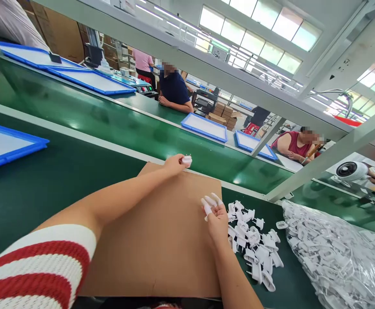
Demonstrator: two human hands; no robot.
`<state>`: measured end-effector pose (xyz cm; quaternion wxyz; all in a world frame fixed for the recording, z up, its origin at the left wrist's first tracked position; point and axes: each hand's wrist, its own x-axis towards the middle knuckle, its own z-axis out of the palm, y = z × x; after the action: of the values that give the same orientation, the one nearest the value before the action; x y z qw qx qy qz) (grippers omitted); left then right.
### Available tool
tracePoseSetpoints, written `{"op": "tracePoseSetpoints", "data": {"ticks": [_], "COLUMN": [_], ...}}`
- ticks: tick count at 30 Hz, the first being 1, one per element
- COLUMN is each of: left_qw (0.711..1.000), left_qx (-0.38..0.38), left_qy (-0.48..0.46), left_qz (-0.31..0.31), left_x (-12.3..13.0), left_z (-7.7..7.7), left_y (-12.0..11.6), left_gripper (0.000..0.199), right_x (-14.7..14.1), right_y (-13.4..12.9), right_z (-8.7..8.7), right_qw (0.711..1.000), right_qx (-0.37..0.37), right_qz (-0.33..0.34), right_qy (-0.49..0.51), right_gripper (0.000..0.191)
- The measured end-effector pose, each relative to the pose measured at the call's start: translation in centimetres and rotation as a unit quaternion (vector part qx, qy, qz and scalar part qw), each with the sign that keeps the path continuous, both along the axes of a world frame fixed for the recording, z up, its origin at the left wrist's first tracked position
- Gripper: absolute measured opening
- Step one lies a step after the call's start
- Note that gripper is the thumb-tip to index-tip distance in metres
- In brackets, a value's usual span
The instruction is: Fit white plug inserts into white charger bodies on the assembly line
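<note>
My left hand point(173, 164) is stretched out over the far edge of a brown cardboard sheet point(161, 240). Its fingers pinch a small white plug housing point(186, 161) with thin metal pins pointing up. Over the right edge of the cardboard is my right hand point(215, 213), its fingers apart and nothing visible between them. White covers sit on some of its fingertips. Close beside that hand lies a loose heap of white plug housings point(254, 240), several with pins showing.
A clear plastic bag point(338, 253) full of white plastic parts lies at the right. At the left sits a blue-rimmed tray point(10, 143). Beyond the pale rail runs a green conveyor belt point(135, 133). A slanted metal post point(322, 165) stands right. People sit across the line.
</note>
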<state>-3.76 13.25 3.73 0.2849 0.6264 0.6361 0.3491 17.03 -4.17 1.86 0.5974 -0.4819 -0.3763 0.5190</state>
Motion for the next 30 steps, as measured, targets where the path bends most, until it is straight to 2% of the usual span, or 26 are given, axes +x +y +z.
{"op": "tracePoseSetpoints", "data": {"ticks": [3,5,7,9,10,11,12,13,14,16,18,19,21,25,30], "left_qw": [0.997,0.994,0.989,0.983,0.982,0.983,0.988,0.993,0.991,0.948,0.886,0.862,0.840,0.841,0.832], "left_qx": [-0.008,-0.023,-0.026,0.026,0.066,0.100,0.122,0.109,0.066,-0.035,-0.105,-0.124,-0.138,-0.101,-0.056], "left_qy": [0.041,0.059,0.077,0.093,0.089,0.069,0.033,-0.029,-0.102,-0.249,-0.363,-0.400,-0.435,-0.446,-0.465], "left_qz": [0.063,0.088,0.122,0.155,0.156,0.137,0.093,0.032,-0.047,-0.197,-0.270,-0.284,-0.293,-0.288,-0.298], "left_x": [-1.4,-1.9,-1.9,-1.3,-0.8,-0.2,0.5,1.3,2.1,3.6,4.8,5.2,5.7,5.8,6.2], "left_z": [0.5,0.6,0.8,1.0,1.2,1.3,1.3,1.3,1.3,1.1,1.0,0.9,0.6,-0.3,-1.4], "left_y": [3.7,4.9,4.9,3.4,2.1,0.4,-1.6,-3.8,-6.2,-10.6,-13.8,-14.8,-15.8,-15.8,-16.3], "left_gripper": [0.034,0.038,0.052,0.069,0.070,0.066,0.056,0.045,0.043,0.050,0.047,0.041,0.029,0.027,0.027], "right_x": [0.1,0.4,0.7,0.9,1.0,1.0,0.9,0.9,0.9,0.8,0.8,0.8,0.8,0.5,0.2], "right_y": [0.1,0.1,0.0,-0.1,-0.1,-0.2,-0.4,-0.5,-0.6,-0.9,-1.0,-1.1,-1.2,-1.5,-1.8], "right_z": [0.5,1.1,1.6,2.1,2.3,2.4,2.6,2.7,2.8,2.9,2.9,2.9,2.9,3.1,3.4], "right_qw": [0.996,0.990,0.982,0.975,0.972,0.969,0.966,0.963,0.961,0.957,0.952,0.949,0.941,0.930,0.924], "right_qx": [-0.019,-0.033,-0.040,-0.044,-0.045,-0.047,-0.047,-0.044,-0.040,-0.028,-0.023,-0.026,-0.033,-0.043,-0.043], "right_qz": [0.014,0.029,0.051,0.076,0.087,0.097,0.107,0.117,0.127,0.146,0.167,0.177,0.196,0.214,0.231], "right_qy": [0.083,0.134,0.175,0.202,0.213,0.223,0.231,0.238,0.243,0.250,0.257,0.261,0.273,0.296,0.301], "right_gripper": [0.055,0.055,0.057,0.059,0.059,0.059,0.059,0.060,0.062,0.065,0.067,0.067,0.063,0.052,0.050]}}
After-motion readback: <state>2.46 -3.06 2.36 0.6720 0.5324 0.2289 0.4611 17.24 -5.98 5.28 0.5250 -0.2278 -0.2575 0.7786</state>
